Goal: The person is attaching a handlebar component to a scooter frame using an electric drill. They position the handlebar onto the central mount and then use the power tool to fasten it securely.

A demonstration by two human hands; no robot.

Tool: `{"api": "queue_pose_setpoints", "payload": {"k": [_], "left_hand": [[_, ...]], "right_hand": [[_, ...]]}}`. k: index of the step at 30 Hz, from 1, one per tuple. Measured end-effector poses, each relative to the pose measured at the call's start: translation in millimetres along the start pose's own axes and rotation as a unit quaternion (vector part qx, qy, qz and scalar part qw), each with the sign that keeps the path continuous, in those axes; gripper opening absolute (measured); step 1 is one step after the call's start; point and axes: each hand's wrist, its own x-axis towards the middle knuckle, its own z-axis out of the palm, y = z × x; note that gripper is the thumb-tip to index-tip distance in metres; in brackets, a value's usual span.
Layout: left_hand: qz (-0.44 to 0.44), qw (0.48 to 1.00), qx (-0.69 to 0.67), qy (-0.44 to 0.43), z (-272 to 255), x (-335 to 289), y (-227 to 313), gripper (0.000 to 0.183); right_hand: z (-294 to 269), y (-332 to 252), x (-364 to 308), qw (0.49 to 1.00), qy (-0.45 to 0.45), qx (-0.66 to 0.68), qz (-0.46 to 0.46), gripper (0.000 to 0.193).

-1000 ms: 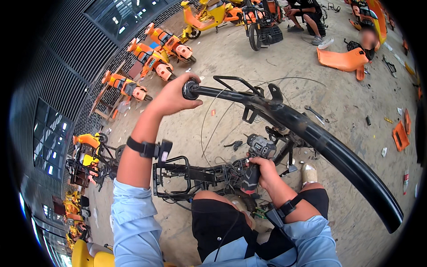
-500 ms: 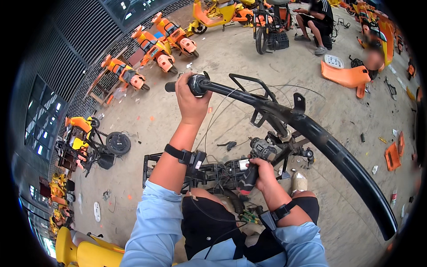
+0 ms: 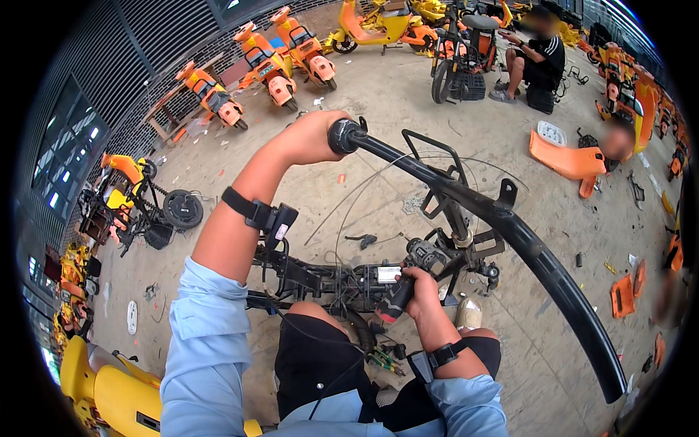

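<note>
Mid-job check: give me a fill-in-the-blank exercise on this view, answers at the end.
The left grip holds a handlebar that is ____ in colour.
A power tool is held in the ____ grip.
The rolled sleeves are pale ____.
The large curved panel lying at the upper right is ____.
Missing words: black; right; blue; orange.

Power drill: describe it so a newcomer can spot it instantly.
Find the long curved black handlebar sweeping down the picture's right side. Below and left of its middle, the right hand grips the power drill. Its gray body and red-trimmed base set it apart from the nearby black frame.
</note>
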Motion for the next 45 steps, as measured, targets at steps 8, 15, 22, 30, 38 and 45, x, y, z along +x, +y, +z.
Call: {"api": "queue_pose_setpoints", "payload": {"k": [8, 15, 22, 30, 38, 45], "left_hand": [[-0.045, 0.980, 0.011, -0.195, -31.3, 20.3, 2.9, 0.044], [0.024, 0.930, 0.025, 0.365, 71.1, -15.7, -6.4, 0.054], [0.003, 0.849, 0.077, 0.523, 142.5, -20.8, 9.3, 0.084], [-0.064, 0.529, -0.789, 0.305, 150.5, -47.9, 30.1, 0.048], [0.075, 0.252, -0.932, 0.249, 114.2, -8.6, 49.0, 0.047], [0.052, 0.316, -0.916, 0.241, 122.3, -20.7, 62.3, 0.044]], "right_hand": [[8.4, -4.7, -8.2, 1.000, 0.013, 0.009, -0.004, 0.023], [5.4, -3.7, 3.0, 0.999, 0.033, 0.002, -0.007, 0.016], [-4.6, 6.3, 0.1, 0.997, 0.066, -0.029, 0.003, 0.014], [-3.5, 0.7, -4.5, 0.995, 0.075, -0.055, 0.023, 0.014], [-12.3, 7.7, 13.3, 0.996, 0.060, -0.060, 0.037, 0.015], [-9.9, 3.8, 13.3, 0.996, 0.053, -0.056, 0.047, 0.018]]}}
